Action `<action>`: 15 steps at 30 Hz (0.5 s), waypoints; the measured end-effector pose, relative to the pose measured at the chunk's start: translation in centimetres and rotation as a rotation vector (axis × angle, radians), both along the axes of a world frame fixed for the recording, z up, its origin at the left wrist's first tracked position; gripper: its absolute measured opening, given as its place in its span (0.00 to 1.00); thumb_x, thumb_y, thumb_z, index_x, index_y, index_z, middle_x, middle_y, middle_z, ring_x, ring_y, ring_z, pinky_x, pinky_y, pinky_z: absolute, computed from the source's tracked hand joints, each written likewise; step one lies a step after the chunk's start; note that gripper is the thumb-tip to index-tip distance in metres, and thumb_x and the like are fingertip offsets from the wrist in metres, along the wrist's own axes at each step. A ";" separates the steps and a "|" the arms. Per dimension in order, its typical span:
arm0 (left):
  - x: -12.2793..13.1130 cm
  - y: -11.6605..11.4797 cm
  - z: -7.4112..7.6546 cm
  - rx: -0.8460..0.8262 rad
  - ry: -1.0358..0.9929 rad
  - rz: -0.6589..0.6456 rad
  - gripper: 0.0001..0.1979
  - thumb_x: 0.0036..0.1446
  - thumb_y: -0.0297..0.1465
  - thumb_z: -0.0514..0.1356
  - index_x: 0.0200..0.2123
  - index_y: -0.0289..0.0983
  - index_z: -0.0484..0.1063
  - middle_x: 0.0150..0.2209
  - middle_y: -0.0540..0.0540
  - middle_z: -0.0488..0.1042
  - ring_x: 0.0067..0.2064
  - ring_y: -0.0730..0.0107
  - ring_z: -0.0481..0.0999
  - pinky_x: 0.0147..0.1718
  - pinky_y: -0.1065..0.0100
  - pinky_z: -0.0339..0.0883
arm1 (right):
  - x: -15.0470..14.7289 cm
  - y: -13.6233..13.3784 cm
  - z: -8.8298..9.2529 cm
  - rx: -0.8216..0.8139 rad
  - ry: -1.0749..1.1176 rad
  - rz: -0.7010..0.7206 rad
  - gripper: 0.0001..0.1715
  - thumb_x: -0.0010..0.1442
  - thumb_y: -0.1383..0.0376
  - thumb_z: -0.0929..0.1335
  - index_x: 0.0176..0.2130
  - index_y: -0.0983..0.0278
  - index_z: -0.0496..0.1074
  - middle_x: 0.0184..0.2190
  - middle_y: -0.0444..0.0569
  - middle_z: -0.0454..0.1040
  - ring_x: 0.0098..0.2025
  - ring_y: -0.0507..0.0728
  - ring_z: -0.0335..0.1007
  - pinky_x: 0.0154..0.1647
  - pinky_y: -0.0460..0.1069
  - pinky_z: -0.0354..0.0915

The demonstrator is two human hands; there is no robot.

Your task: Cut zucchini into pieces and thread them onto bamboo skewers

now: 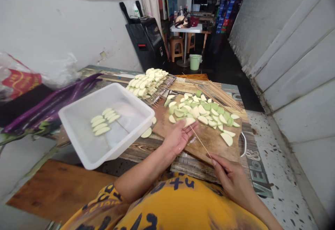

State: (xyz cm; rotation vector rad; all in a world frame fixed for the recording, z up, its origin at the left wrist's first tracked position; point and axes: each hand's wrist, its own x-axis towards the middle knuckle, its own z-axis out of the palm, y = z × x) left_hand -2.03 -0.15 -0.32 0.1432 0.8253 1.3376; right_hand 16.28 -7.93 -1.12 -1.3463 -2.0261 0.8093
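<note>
Over the wooden cutting board (199,149), my left hand (179,137) holds a pale green half-round slice (189,121) between thumb and fingers. A thin wooden skewer (200,141) runs from that slice to my right hand (227,172), which pinches its near end. Many cut slices (201,109) with green skin lie across the back of the board. In the white plastic tub (86,153) to the left are two skewers threaded with slices (101,125). Behind it, loaded skewers (148,83) are piled on a tray.
Bare skewers (222,95) lie at the table's back right. Purple eggplants (60,97) and a plastic bag (23,80) are at the left. Loose slices (146,132) sit between tub and board. A metal handle (244,144) sticks out at the board's right edge.
</note>
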 end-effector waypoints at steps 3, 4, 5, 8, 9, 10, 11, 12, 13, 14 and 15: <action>0.0 0.0 0.0 0.002 -0.019 -0.022 0.06 0.60 0.24 0.52 0.35 0.30 0.69 0.38 0.38 0.77 0.43 0.60 0.78 0.50 0.54 0.67 | -0.2 0.1 0.1 -0.039 0.013 -0.017 0.23 0.63 0.59 0.59 0.44 0.70 0.75 0.14 0.43 0.64 0.17 0.53 0.61 0.20 0.46 0.60; 0.0 0.0 0.1 0.006 -0.023 -0.024 0.06 0.60 0.24 0.52 0.35 0.30 0.69 0.38 0.38 0.77 0.43 0.60 0.78 0.50 0.53 0.67 | -0.3 0.2 0.1 -0.052 0.023 -0.023 0.23 0.63 0.58 0.59 0.43 0.70 0.75 0.14 0.43 0.63 0.17 0.53 0.60 0.18 0.46 0.58; -0.1 0.0 0.1 0.011 -0.025 -0.023 0.06 0.60 0.24 0.53 0.34 0.30 0.69 0.37 0.39 0.77 0.42 0.60 0.78 0.50 0.52 0.67 | -0.4 0.2 0.1 -0.070 0.036 -0.028 0.23 0.63 0.58 0.59 0.43 0.70 0.75 0.14 0.43 0.62 0.17 0.52 0.59 0.17 0.46 0.56; -0.1 0.1 0.2 0.018 -0.021 -0.018 0.04 0.59 0.23 0.54 0.34 0.31 0.68 0.37 0.40 0.77 0.42 0.60 0.78 0.50 0.51 0.67 | -0.4 0.3 0.0 -0.153 0.091 -0.042 0.23 0.63 0.56 0.60 0.42 0.70 0.74 0.15 0.42 0.59 0.18 0.51 0.55 0.17 0.46 0.52; -0.1 0.1 0.3 0.013 -0.019 -0.026 0.04 0.59 0.23 0.54 0.34 0.31 0.68 0.37 0.40 0.77 0.42 0.61 0.78 0.50 0.52 0.67 | -0.4 0.3 -0.1 -0.190 0.119 -0.043 0.23 0.62 0.55 0.60 0.42 0.69 0.74 0.16 0.41 0.58 0.18 0.51 0.54 0.17 0.46 0.50; -0.2 0.1 0.3 0.006 -0.017 -0.035 0.04 0.59 0.23 0.53 0.34 0.31 0.68 0.37 0.40 0.77 0.41 0.61 0.78 0.50 0.52 0.67 | -0.3 0.4 -0.2 -0.237 0.153 -0.037 0.23 0.62 0.54 0.60 0.41 0.69 0.73 0.16 0.40 0.57 0.18 0.50 0.52 0.17 0.46 0.49; -0.2 0.1 0.3 -0.003 -0.016 -0.043 0.04 0.59 0.23 0.53 0.35 0.31 0.68 0.36 0.40 0.77 0.41 0.62 0.78 0.50 0.52 0.67 | -0.3 0.4 -0.3 -0.293 0.194 -0.031 0.24 0.62 0.53 0.60 0.41 0.69 0.72 0.16 0.40 0.56 0.18 0.50 0.51 0.17 0.46 0.48; -0.2 0.2 0.3 -0.012 -0.015 -0.053 0.05 0.60 0.24 0.53 0.35 0.31 0.68 0.36 0.40 0.77 0.40 0.62 0.79 0.50 0.52 0.68 | -0.3 0.4 -0.4 -0.352 0.240 -0.028 0.24 0.62 0.52 0.60 0.41 0.69 0.72 0.16 0.39 0.55 0.18 0.50 0.50 0.17 0.45 0.47; -0.3 0.2 0.2 -0.019 -0.013 -0.064 0.05 0.60 0.25 0.53 0.35 0.31 0.68 0.36 0.40 0.77 0.40 0.62 0.79 0.49 0.52 0.68 | -0.3 0.4 -0.5 -0.409 0.285 -0.026 0.25 0.62 0.51 0.60 0.41 0.69 0.71 0.16 0.38 0.54 0.18 0.49 0.50 0.18 0.45 0.47; -0.3 0.2 0.1 -0.023 -0.009 -0.073 0.05 0.61 0.26 0.53 0.35 0.32 0.68 0.35 0.40 0.77 0.39 0.62 0.79 0.48 0.52 0.68 | -0.3 0.5 -0.6 -0.463 0.326 -0.029 0.25 0.62 0.50 0.60 0.40 0.69 0.70 0.15 0.38 0.54 0.18 0.49 0.49 0.18 0.45 0.47; -0.4 0.3 0.0 -0.025 -0.001 -0.082 0.05 0.61 0.27 0.53 0.36 0.32 0.68 0.35 0.39 0.78 0.39 0.62 0.79 0.48 0.52 0.69 | -0.4 0.5 -0.6 -0.508 0.358 -0.037 0.25 0.61 0.50 0.60 0.40 0.69 0.70 0.15 0.37 0.54 0.17 0.49 0.49 0.18 0.45 0.46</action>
